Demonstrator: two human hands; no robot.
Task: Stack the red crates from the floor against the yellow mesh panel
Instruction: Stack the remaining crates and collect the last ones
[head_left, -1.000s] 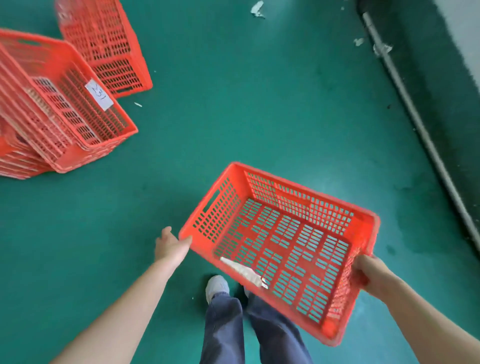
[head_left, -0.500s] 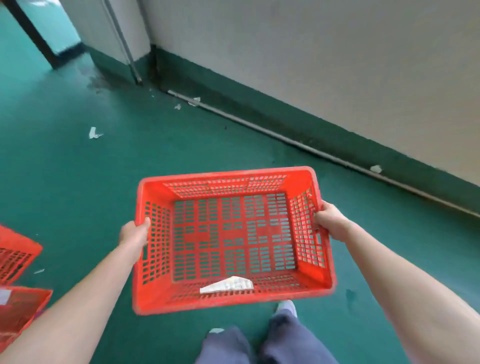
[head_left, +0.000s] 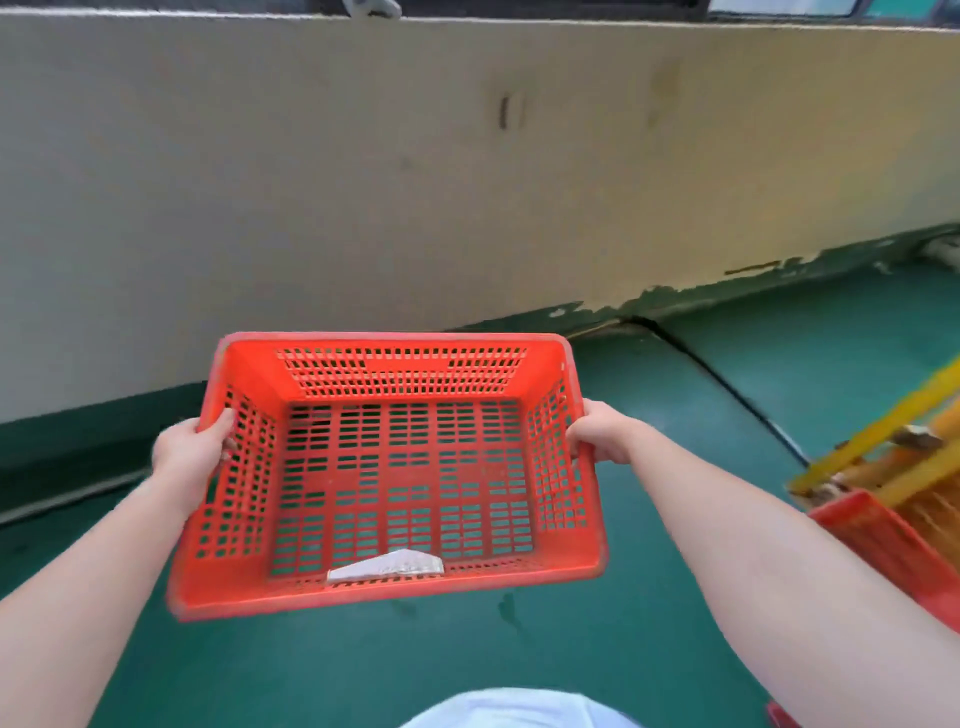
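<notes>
Centre frame, red crate (head_left: 384, 597): we read moulded plastic, slotted walls and base, smooth, slight sheen, rim edges scuffed. Inside, by near wall, white slip (head_left: 387, 567): paper, matt. Lower frame, floor (head_left: 597, 670): green painted coat, smooth, faint gloss. Upper frame, wall (head_left: 363, 182): cream, matt, paint flaking along lower edge at right. Right edge, yellow mesh panel (head_left: 883, 436): blurred, we cannot tell material. Lower right, second crate (head_left: 878, 540): same red plastic.

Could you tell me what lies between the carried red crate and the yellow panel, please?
In the head view: the right hand gripping the crate, then green floor crossed by a thin dark line.
</notes>
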